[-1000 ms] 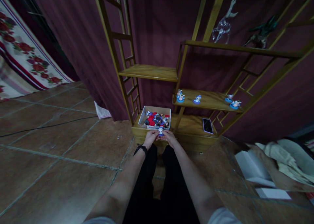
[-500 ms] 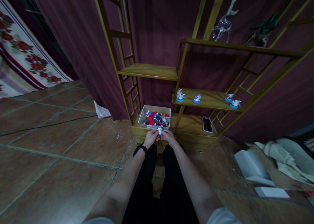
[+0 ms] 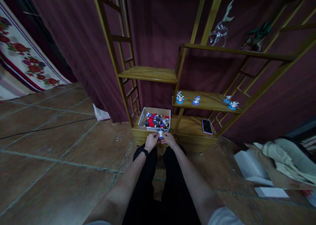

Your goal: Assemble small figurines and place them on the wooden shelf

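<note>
"How does the grip stand?"

"Closed on one thing; the left hand (image 3: 151, 141), with a dark band (image 3: 145, 151) at its wrist, and the right hand (image 3: 169, 139) pinch a small figurine (image 3: 160, 133) between their fingertips, one from each side; it is upright, pale above a purple base, just beyond the knees (image 3: 169, 158)."

"What is nearest that grip?"

"Right behind the figurine, a shallow open box (image 3: 160, 111); jumbled figures (image 3: 156, 120) lie in it, red, purple and grey showing; the box sits on a low wooden ledge (image 3: 189, 125)."

"And to the right of the grip?"

"A phone (image 3: 207, 126) lies flat on that ledge; higher and farther, a shelf (image 3: 212, 101) bears a left-hand pair (image 3: 179, 99) of figurines, a single purple-based one (image 3: 196, 100) near them, and a right-hand pair (image 3: 233, 105) on blue bases."

"Farthest off?"

"High to the right, a clear deer ornament (image 3: 219, 32) and a dark green ornament (image 3: 259, 36) on an upper shelf (image 3: 237, 52); behind everything hangs a maroon curtain (image 3: 158, 31)."
</note>
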A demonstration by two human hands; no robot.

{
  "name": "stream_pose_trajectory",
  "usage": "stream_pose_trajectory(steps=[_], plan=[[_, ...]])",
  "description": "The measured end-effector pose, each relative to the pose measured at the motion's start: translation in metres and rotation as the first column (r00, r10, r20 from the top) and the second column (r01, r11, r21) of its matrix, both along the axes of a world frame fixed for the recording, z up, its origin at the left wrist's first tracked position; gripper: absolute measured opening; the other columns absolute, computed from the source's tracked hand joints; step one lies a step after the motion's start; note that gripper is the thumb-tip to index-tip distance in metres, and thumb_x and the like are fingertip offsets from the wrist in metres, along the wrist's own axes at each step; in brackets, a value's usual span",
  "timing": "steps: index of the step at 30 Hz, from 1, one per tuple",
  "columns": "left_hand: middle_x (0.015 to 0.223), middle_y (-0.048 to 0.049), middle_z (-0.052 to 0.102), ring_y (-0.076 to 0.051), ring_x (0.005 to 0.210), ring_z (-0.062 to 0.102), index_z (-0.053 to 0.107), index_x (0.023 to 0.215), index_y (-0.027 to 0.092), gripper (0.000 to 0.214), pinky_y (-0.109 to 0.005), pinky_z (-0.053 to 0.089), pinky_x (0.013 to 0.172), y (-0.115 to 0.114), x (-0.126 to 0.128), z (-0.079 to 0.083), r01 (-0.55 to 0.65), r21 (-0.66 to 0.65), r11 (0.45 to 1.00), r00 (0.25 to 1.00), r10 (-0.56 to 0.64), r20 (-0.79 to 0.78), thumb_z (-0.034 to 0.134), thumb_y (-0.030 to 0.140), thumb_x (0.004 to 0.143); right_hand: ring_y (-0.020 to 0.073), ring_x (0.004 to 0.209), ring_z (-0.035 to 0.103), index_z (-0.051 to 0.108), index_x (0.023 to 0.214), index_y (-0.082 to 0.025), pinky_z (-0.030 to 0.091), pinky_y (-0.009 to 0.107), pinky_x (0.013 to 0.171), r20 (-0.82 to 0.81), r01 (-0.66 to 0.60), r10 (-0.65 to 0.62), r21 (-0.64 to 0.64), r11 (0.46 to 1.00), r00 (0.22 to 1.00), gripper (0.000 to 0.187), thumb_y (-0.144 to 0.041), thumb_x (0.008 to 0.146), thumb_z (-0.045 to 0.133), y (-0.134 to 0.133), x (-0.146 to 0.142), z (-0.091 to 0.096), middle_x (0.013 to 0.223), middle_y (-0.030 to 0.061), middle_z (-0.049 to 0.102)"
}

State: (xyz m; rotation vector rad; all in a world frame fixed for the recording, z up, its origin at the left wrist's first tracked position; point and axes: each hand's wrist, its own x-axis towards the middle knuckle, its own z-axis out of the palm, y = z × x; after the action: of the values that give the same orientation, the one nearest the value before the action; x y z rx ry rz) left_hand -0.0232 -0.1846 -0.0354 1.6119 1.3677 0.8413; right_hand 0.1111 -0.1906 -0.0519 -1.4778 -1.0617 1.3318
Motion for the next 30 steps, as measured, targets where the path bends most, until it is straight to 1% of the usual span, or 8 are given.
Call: stream_pose_trajectory(steps=[4,8,13,17,21,25,30], plan=[[0.052,-0.0024,0.062,-0.011,0.046,0.055,0.066,0.069,0.013,0.023,-0.020,0.042,0.049,0.003,-0.001,-0.003,0.012,-0.089,0.996,0.985,0.003,0.173,0.052,0.031,0.075,0.0110,0.050,0.062,0.056,0.085,-0.016,0.055,0.025,0.051,-0.035,-0.012,0.012,-0.007,1.000,0.999,0.016,-0.030,0.080,0.050,0.000,0.000,0.003,0.065,0.0013,0.064],[0.056,-0.0036,0.063,-0.011,0.050,0.057,0.065,0.071,0.011,0.020,-0.021,0.043,0.050,0.004,-0.002,0.000,0.019,-0.180,0.983,0.933,0.047,0.356,0.054,0.027,0.073,0.0112,0.053,0.063,0.057,0.086,-0.016,0.055,0.025,0.053,-0.043,-0.016,0.015,-0.009,1.000,0.999,0.017,-0.030,0.081,0.050,-0.002,-0.001,0.007,0.068,0.0024,0.065],[0.062,-0.0047,0.064,-0.011,0.053,0.058,0.065,0.079,0.010,0.020,-0.020,0.043,0.050,0.002,-0.001,0.006,0.040,-0.247,0.968,0.872,0.087,0.482,0.061,0.026,0.068,0.0120,0.056,0.064,0.058,0.085,-0.017,0.055,0.026,0.058,-0.144,0.003,-0.002,0.005,1.000,0.990,0.014,-0.027,0.080,0.050,-0.006,-0.001,0.014,0.067,0.0013,0.065],[0.062,-0.0032,0.064,-0.010,0.053,0.057,0.064,0.083,0.011,0.027,-0.021,0.043,0.051,-0.002,0.000,0.012,0.041,-0.254,0.966,0.844,0.103,0.526,0.070,0.025,0.060,0.0127,0.061,0.066,0.058,0.082,-0.016,0.054,0.028,0.064,-0.270,0.024,-0.015,0.031,0.999,0.963,0.014,-0.028,0.076,0.054,-0.011,-0.001,0.021,0.068,0.0019,0.066],[0.058,0.0003,0.061,-0.009,0.051,0.054,0.063,0.084,0.012,0.035,-0.021,0.043,0.053,-0.006,0.002,0.015,0.028,-0.242,0.970,0.836,0.110,0.538,0.075,0.023,0.054,0.0121,0.064,0.065,0.057,0.079,-0.016,0.054,0.028,0.068,-0.344,0.071,-0.056,0.031,0.997,0.937,0.017,-0.027,0.067,0.063,-0.013,0.000,0.026,0.072,0.0008,0.065],[0.057,0.0025,0.059,-0.008,0.050,0.054,0.060,0.082,0.013,0.034,-0.021,0.043,0.054,-0.005,0.003,0.011,0.009,-0.230,0.973,0.799,0.131,0.586,0.075,0.020,0.052,0.0122,0.063,0.064,0.056,0.079,-0.017,0.053,0.029,0.068,-0.362,0.089,-0.076,0.019,0.996,0.929,0.022,-0.029,0.064,0.065,-0.013,0.000,0.026,0.071,0.0001,0.064],[0.061,0.0002,0.061,-0.008,0.052,0.055,0.062,0.077,0.012,0.028,-0.021,0.044,0.056,-0.001,0.005,0.005,0.010,-0.239,0.971,0.788,0.140,0.600,0.074,0.024,0.054,0.0137,0.066,0.064,0.054,0.076,-0.017,0.053,0.032,0.069,-0.416,0.123,-0.093,0.046,0.991,0.905,0.026,-0.030,0.059,0.068,-0.013,0.000,0.024,0.072,-0.0001,0.063]])
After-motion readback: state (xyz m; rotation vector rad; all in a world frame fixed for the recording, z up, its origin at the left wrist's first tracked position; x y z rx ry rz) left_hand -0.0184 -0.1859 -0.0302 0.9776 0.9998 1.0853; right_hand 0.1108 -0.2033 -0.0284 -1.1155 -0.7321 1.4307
